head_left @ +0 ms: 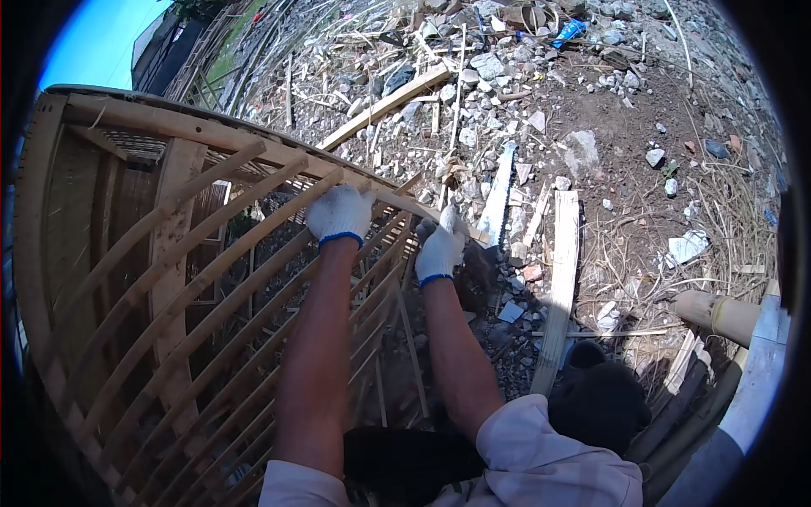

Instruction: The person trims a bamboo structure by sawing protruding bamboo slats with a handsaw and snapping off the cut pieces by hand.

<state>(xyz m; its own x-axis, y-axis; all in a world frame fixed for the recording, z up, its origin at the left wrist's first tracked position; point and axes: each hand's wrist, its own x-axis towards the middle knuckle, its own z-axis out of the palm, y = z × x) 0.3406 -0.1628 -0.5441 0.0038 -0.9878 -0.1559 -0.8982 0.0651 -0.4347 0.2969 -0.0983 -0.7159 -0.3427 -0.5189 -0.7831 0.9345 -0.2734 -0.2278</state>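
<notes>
A wooden frame with long parallel slats [194, 253] fills the left side. My left hand [340, 213], in a white glove with a blue cuff, is closed over the frame's upper edge where slats meet the rail. My right hand [442, 245], gloved the same way, is closed near the right end of that rail; what its fingers hold is partly hidden. Just right of it a handsaw [500, 193] lies with its blade pointing away, over the rubble.
A pale plank [561, 287] lies on the stony ground right of the saw. Another wooden strip [389, 105] rests beyond the frame. Bamboo poles [718, 314] are at the right, and a blue wrapper [569, 32] lies far off.
</notes>
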